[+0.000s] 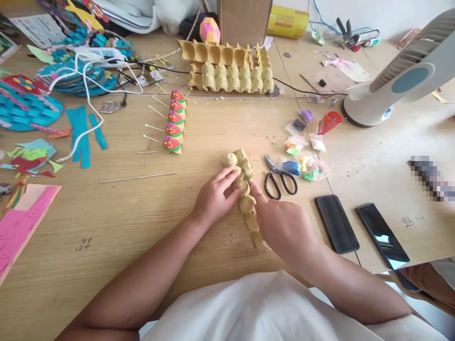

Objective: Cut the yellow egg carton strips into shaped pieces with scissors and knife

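Observation:
A cut strip of beige egg-carton cups [245, 189] lies lengthwise on the wooden table [124, 222] in front of me. My left hand [213, 196] rests on the strip's left side, fingers curled against a cup near its far end. My right hand [282, 225] presses on the strip's near half from the right, fingers bent over it. Black-handled scissors [279, 177] lie just right of the strip. A painted egg-carton caterpillar [175, 122] with green-tipped sticks stands further back on the left.
Whole egg cartons [227, 66] sit at the back. Small bags of coloured clay [302, 151] and a red cup [330, 121] lie right of the scissors. Two dark phones [336, 222] [382, 235] rest at the right. A fan [398, 76] stands back right. Blue paper crafts [24, 106] fill the left.

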`<state>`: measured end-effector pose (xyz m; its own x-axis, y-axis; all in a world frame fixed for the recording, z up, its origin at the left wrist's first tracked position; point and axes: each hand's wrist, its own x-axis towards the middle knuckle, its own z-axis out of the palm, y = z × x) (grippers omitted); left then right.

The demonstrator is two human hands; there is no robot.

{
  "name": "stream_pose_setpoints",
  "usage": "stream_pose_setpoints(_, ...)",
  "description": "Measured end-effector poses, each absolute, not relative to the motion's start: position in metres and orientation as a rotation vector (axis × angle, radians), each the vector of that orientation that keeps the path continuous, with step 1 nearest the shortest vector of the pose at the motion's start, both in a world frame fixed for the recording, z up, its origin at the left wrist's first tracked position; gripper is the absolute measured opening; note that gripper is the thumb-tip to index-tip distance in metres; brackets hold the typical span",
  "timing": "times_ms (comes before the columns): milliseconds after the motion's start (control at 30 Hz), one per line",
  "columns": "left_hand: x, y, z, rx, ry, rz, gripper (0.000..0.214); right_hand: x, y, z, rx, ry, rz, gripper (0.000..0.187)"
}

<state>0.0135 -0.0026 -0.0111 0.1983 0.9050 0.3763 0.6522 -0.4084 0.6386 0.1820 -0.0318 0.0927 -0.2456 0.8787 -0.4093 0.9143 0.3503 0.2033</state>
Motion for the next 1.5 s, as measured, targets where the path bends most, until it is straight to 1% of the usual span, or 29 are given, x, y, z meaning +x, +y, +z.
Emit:
stream_pose_setpoints(333, 0.0135, -0.0024, -0.0114, 2.138, 1.457, 1.040, 0.046, 0.1828, -0.0328, 0.0908, 1.599, 2.185, -0.073, 0.065)
stream_pose_setpoints(467, 0.0137, -0.0025, -0.0111, 2.146, 1.458, 1.044, 0.047, 0.1810, -0.0309, 0.0907, 1.617, 2.204, -0.072, 0.061)
stream_pose_setpoints(633, 0.0131, -0.0022, -0.0117, 2.141, 1.447, 1.047, 0.047, 0.1813, -0.0354, 0.0889, 1.600, 2.206, -0.060, 0.063)
stream_pose_setpoints(833, 0.0137, -0.0032, -0.0112, 2.145, 1.454, 1.026, 0.048, 0.1807, -0.0293, 0.0883, 1.621, 2.196, -0.091, 0.061)
stream_pose_setpoints(1067, 0.0145, -0.0041, -0.0103, 2.130, 1.460, 1.005, 0.048, 0.1823, -0.0329, 0.0891, 1.591, 2.168, -0.094, 0.064)
stream_pose_setpoints(1200, 0.0145, -0.0038, -0.0092, 2.118, 1.469, 0.995, 0.049, 0.1808, -0.0307, 0.0907, 1.632, 2.166, -0.103, 0.062)
stream_pose_setpoints(1333, 0.0146, -0.0032, -0.0090, 2.143, 1.464, 0.984, 0.049, 0.1830, -0.0329, 0.0963, 1.584, 2.123, -0.114, 0.065)
stream_pose_setpoints(1500, 0.0144, -0.0027, -0.0110, 2.183, 1.460, 0.974, 0.048, 0.1814, -0.0282, 0.0942, 1.607, 2.164, -0.090, 0.061)
